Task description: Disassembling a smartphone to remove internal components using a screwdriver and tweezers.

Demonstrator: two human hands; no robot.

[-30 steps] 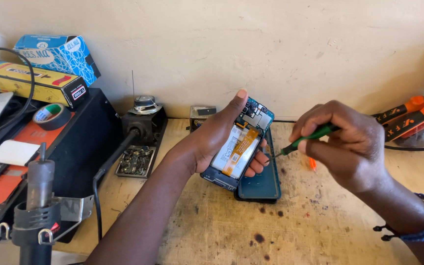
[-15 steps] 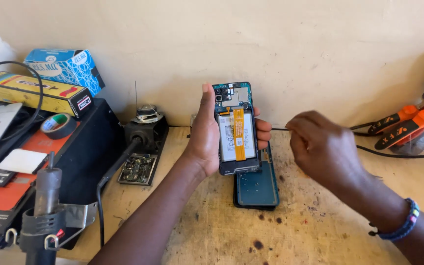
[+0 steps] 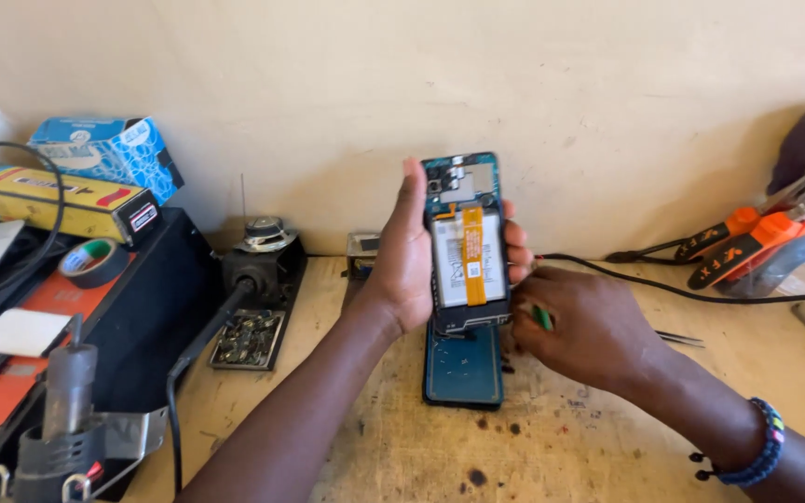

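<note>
Fingers of the left hand wrap an opened phone, thumb along its left edge, fingertips curled over the right edge, palm behind it. Phone stands upright, held off the bench, open back turned toward the camera.

Largest first, placed from those fingers:
- wooden workbench, stained, below both hands.
- black case well to the left of the thumb, carrying a roll of tape and flat boxes.
- teal back cover lying flat on the bench, just under the heel of the left hand.
- pale battery with an orange flex strip, between thumb and fingertips, in the middle of the phone.
- green-handled tool, just below the curled fingertips.

Right hand is closed, fingers pressed together around the green tool; only a stub of handle shows, tip hidden. It sits just beside the phone's lower right corner; whether they touch I cannot tell.

Handling, as I judge it: phone is light and stiff, but with the back off it is fragile: exposed board, thin ribbon, soft battery. Best held by the frame edges, as now, keeping pads off the strip and battery face. Smooth sides may slip.
</note>
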